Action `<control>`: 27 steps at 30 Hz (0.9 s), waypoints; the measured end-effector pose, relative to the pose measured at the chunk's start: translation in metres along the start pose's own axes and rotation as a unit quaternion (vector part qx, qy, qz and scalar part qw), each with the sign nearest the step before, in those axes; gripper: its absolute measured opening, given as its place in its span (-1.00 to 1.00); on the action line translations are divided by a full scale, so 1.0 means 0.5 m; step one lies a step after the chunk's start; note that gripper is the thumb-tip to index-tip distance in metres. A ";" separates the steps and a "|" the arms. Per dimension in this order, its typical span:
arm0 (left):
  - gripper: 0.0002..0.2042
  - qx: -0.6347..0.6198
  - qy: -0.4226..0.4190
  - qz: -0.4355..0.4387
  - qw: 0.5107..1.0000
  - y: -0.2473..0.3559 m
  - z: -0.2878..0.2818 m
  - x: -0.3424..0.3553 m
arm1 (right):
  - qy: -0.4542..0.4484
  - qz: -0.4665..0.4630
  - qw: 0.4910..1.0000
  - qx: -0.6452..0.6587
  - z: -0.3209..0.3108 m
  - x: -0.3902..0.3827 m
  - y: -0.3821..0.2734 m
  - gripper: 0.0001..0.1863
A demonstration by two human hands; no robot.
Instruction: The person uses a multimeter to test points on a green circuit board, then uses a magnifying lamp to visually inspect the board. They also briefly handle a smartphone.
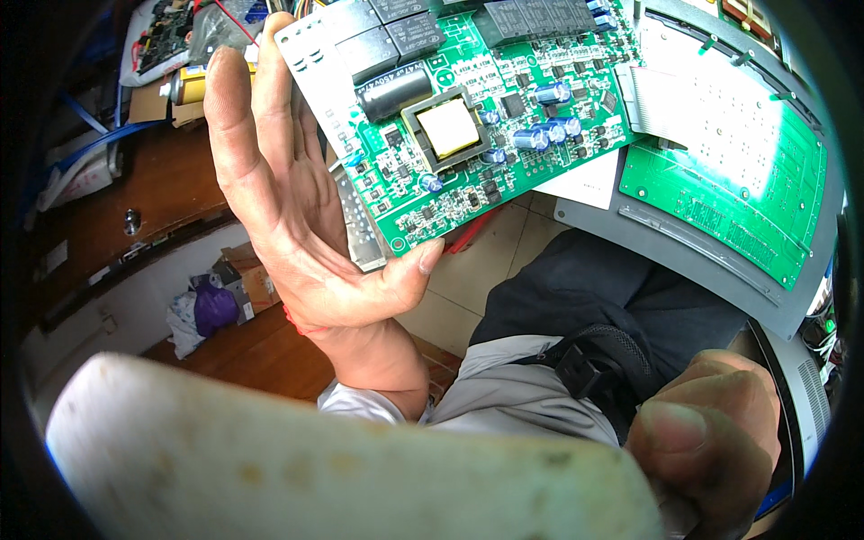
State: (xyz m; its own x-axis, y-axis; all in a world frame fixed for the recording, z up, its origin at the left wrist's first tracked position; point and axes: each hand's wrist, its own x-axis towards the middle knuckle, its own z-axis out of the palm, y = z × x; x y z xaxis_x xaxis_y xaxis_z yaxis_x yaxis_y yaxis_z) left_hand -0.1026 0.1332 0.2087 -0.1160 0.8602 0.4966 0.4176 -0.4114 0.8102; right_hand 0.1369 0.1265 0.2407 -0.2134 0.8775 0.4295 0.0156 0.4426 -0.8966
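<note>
My left hand (pixel 315 225) supports a green circuit board (pixel 495 175) that is tilted up in front of me. The thumb presses its lower corner while the long fingers stretch along its left side. Black relays, a large black capacitor, a yellow-topped transformer and several small blue capacitors crowd the board. At lower right my right hand (pixel 706 432) is closed at the end of a long off-white object (pixel 342 468) with brown stains. That object lies very close to the camera, blurred, so its kind is not clear.
A grey panel (pixel 585 220) carrying another green board (pixel 720 211) stands at the right, with a flat ribbon cable (pixel 655 103) beside the held board. Left is a brown wooden bench (pixel 171 193) with a yellow can (pixel 187 85) and clutter. A purple bag (pixel 216 304) lies below.
</note>
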 end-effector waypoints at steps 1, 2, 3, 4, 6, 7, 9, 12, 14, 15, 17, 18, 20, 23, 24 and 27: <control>0.38 -0.017 -0.002 0.003 1.000 -0.002 -0.005 0.004 | 0.018 0.008 1.000 -0.001 0.004 -0.003 -0.004 -0.48; 0.38 -0.033 -0.005 0.006 0.999 -0.002 -0.003 0.000 | 0.028 0.013 1.000 0.000 0.006 -0.005 -0.002 -0.49; 0.38 -0.071 -0.035 0.019 0.997 -0.004 -0.013 0.010 | 0.036 0.027 0.999 -0.001 0.007 -0.006 -0.006 -0.49; 0.38 -0.074 -0.037 0.019 0.996 -0.004 -0.013 0.011 | 0.007 0.016 1.000 -0.007 0.003 -0.005 -0.005 -0.49; 0.38 -0.046 -0.011 0.008 0.999 -0.001 -0.004 0.004 | -0.020 0.000 1.000 -0.013 -0.004 -0.002 -0.002 -0.50; 0.38 -0.014 0.004 0.002 1.000 0.001 -0.001 0.004 | -0.026 0.003 1.000 -0.015 -0.008 -0.001 -0.002 -0.50; 0.38 -0.014 0.020 -0.005 1.000 0.003 0.005 0.000 | -0.046 0.014 0.999 -0.018 -0.016 0.001 -0.002 -0.49; 0.38 -0.013 0.019 -0.002 1.000 0.002 0.007 0.001 | -0.029 0.006 1.000 -0.007 -0.026 -0.005 -0.001 -0.47; 0.39 -0.013 0.016 0.000 1.000 0.001 0.005 0.000 | -0.078 0.042 0.996 -0.024 -0.048 -0.012 -0.004 -0.48; 0.39 -0.014 0.015 0.002 1.000 0.000 0.004 -0.001 | -0.143 0.086 0.985 -0.047 -0.075 -0.007 -0.012 -0.50; 0.39 -0.016 0.008 0.006 1.000 -0.003 0.001 -0.001 | -0.204 0.128 0.968 -0.070 -0.102 -0.014 -0.016 -0.51; 0.39 -0.018 0.004 0.009 1.000 -0.003 -0.001 0.000 | -0.203 0.127 0.968 -0.071 -0.109 -0.018 -0.017 -0.51; 0.39 -0.020 0.002 0.011 1.000 -0.004 -0.003 -0.001 | -0.199 0.124 0.970 -0.070 -0.115 -0.019 -0.016 -0.51; 0.39 -0.025 0.006 0.009 1.000 -0.002 -0.001 -0.004 | -0.159 0.078 0.983 -0.038 -0.091 -0.006 -0.007 -0.48; 0.39 -0.028 0.008 0.009 1.000 -0.003 0.000 -0.004 | -0.126 0.034 0.991 -0.009 -0.077 0.001 -0.002 -0.45; 0.39 -0.032 0.011 0.012 0.999 -0.003 0.004 -0.006 | -0.094 -0.014 0.995 0.024 -0.051 0.030 0.005 -0.42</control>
State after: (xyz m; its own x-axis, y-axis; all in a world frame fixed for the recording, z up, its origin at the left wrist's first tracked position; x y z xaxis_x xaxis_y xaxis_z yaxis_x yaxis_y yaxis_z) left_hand -0.1014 0.1318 0.2054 -0.1261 0.8431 0.5227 0.3619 -0.4515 0.8156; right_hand 0.1587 0.1452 0.2477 -0.3925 0.8128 0.4304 -0.0380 0.4532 -0.8906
